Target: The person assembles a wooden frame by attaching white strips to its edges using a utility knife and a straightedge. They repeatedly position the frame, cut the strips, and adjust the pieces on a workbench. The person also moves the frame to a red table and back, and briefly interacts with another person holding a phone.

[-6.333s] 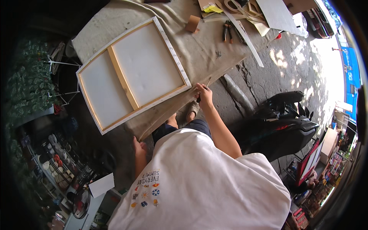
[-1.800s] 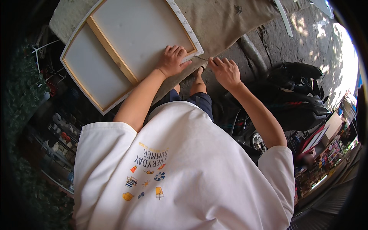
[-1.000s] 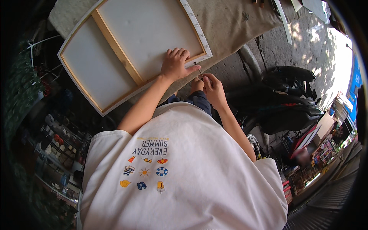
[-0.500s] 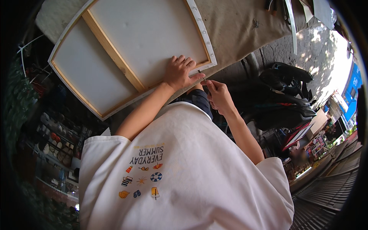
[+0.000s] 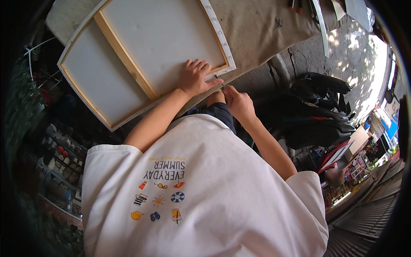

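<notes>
A stretched canvas (image 5: 171,36) lies face down, its white back, wooden stretcher bars and a row of fastenings along the right edge showing. My left hand (image 5: 195,78) rests over its near edge by the right corner, fingers spread on the cloth. The thumb stretches right, against a thin dark metal tool (image 5: 217,77). Closed around that tool is my right hand (image 5: 240,104), just off the corner. The tool's tip meets the frame's near edge; most of its handle is hidden in my fingers.
Beneath the canvas is a table with a brown cloth (image 5: 252,34). Brushes (image 5: 300,6) and a long pale strip (image 5: 320,28) lie at its far right. A dark motorbike (image 5: 317,109) stands to the right, and shelves with shoes (image 5: 64,158) are at the left.
The canvas and both hands appear slightly further left, as the whole view has shifted a little. My right hand has turned around the tool, its fingers now closer to my left thumb.
</notes>
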`<state>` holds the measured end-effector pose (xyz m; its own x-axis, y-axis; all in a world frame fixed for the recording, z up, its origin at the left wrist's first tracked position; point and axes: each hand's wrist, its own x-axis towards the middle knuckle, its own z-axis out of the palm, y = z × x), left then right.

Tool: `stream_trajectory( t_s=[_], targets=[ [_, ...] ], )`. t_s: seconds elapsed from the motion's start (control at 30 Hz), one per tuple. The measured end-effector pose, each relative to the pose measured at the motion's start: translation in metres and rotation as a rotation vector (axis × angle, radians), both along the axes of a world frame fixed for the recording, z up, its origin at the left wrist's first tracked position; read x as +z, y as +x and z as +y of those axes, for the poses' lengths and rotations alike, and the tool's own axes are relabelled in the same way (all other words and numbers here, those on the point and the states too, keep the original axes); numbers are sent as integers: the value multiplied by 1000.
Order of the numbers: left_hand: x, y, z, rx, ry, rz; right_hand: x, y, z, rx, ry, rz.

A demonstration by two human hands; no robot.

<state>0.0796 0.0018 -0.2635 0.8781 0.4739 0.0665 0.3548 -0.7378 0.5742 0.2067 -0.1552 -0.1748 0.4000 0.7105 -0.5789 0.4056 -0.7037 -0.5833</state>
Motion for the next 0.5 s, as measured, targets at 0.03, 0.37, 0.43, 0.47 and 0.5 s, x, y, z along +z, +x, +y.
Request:
stream_trajectory(
  t_s=[0.03, 0.37, 0.43, 0.47, 0.5],
  targets=[
    [1, 0, 2, 2, 9, 18, -9, 2, -4, -55, 75, 60],
    [3, -2, -2, -10, 46, 4, -50, 1, -37, 316, 303, -468],
    [2, 2, 2, -20, 73, -3, -55, 5, -35, 320, 298, -506],
    [3, 1, -1, -6, 55, -26, -57, 3, -36, 307, 313, -516],
    [3, -1, 0, -4, 57, -35, -58, 1, -36, 292, 328, -527]
  ],
)
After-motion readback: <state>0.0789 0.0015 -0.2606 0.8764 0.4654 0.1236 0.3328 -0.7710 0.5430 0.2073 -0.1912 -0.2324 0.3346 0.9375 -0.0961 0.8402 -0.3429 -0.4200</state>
